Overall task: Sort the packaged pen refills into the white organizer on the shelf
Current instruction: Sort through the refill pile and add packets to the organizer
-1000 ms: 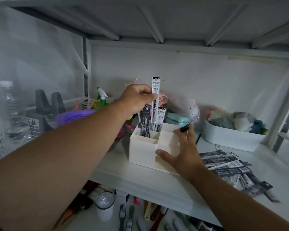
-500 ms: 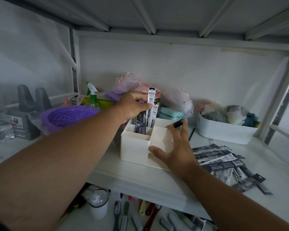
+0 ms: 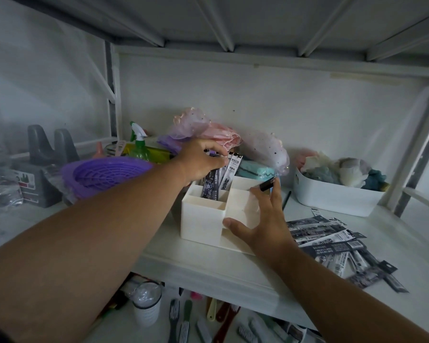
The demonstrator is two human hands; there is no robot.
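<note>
The white organizer (image 3: 201, 219) stands on the shelf in the middle of the view, split into several compartments. Several packaged pen refills (image 3: 222, 178) stand upright in its back left compartment. My left hand (image 3: 200, 160) reaches over that compartment, and its fingers curl round the tops of these refills. My right hand (image 3: 260, 219) lies on the organizer's right side with fingers spread, touching its wall. A loose pile of packaged refills (image 3: 332, 243) lies flat on the shelf to the right of my right hand.
A purple basket (image 3: 104, 174) and a green spray bottle (image 3: 139, 144) sit left of the organizer. A white bin (image 3: 332, 196) of soft items stands at the back right. Plastic bags lie behind the organizer. Brushes lie on the lower shelf (image 3: 183, 320).
My left hand has lowered the white refill pack down into the back left compartment among the others. My right hand has stayed on the organizer.
</note>
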